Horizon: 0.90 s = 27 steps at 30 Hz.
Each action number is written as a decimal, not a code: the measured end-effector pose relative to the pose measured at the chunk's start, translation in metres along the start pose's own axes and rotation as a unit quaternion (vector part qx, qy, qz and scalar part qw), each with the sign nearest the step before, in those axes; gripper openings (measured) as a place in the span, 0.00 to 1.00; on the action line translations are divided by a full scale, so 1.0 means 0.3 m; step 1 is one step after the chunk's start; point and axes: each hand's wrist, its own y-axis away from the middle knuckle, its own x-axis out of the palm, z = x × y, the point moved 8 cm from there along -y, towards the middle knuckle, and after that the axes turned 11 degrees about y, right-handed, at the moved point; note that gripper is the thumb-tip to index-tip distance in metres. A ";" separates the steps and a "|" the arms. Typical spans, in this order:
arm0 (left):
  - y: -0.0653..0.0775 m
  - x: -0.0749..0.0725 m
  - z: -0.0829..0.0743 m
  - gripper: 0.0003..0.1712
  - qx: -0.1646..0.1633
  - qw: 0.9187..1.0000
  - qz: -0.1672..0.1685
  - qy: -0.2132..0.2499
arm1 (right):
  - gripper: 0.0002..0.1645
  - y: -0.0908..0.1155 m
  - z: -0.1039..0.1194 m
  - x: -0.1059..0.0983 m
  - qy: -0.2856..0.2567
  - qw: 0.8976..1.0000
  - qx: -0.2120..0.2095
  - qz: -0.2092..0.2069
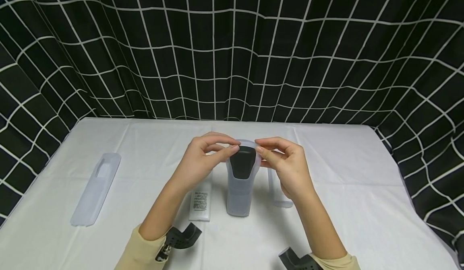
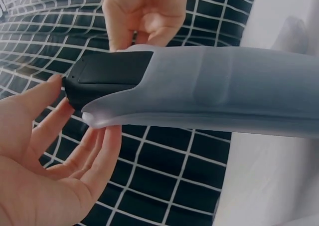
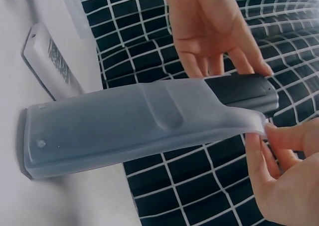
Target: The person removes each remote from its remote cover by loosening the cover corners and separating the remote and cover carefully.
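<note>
A dark remote control (image 1: 243,162) sits partly inside a translucent silicone cover (image 1: 239,197), which stands tilted above the white table with its wide end up. The remote's black back and end show past the cover's cut-out in the left wrist view. My left hand (image 1: 203,157) holds the upper left corner, thumb and fingers around the cover's rim and the remote's end. On the other side, my right hand (image 1: 284,161) pinches the cover's lip (image 3: 256,123) between thumb and fingers, pulled a little away from the remote.
A white remote (image 1: 200,203) with a printed label lies left of the held cover. Another translucent cover (image 1: 280,191) lies partly behind my right hand. A long translucent cover (image 1: 96,189) with a cut-out rests at the table's left. A black grid-patterned curtain (image 1: 232,52) hangs behind.
</note>
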 end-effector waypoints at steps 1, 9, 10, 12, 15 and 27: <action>0.001 0.000 -0.003 0.12 0.004 1.000 0.001 -0.011 | 0.15 0.000 0.001 0.000 0.002 1.000 -0.002 0.002; -0.004 0.004 -0.004 0.15 0.007 1.000 0.006 -0.025 | 0.15 0.003 0.010 -0.007 0.031 0.999 -0.006 0.011; -0.005 0.004 -0.002 0.15 0.005 1.000 0.006 -0.024 | 0.15 0.004 0.012 -0.008 0.036 0.999 -0.009 0.012; -0.005 0.004 0.005 0.16 -0.001 1.000 0.006 -0.021 | 0.15 0.006 0.017 -0.010 0.047 0.999 -0.017 0.013; -0.005 0.004 0.011 0.16 -0.008 1.000 0.007 -0.019 | 0.14 0.010 0.027 -0.012 0.063 0.997 -0.031 0.018; -0.005 0.009 0.018 0.17 -0.017 1.000 0.010 -0.022 | 0.15 0.020 0.056 -0.014 0.111 0.987 -0.083 0.075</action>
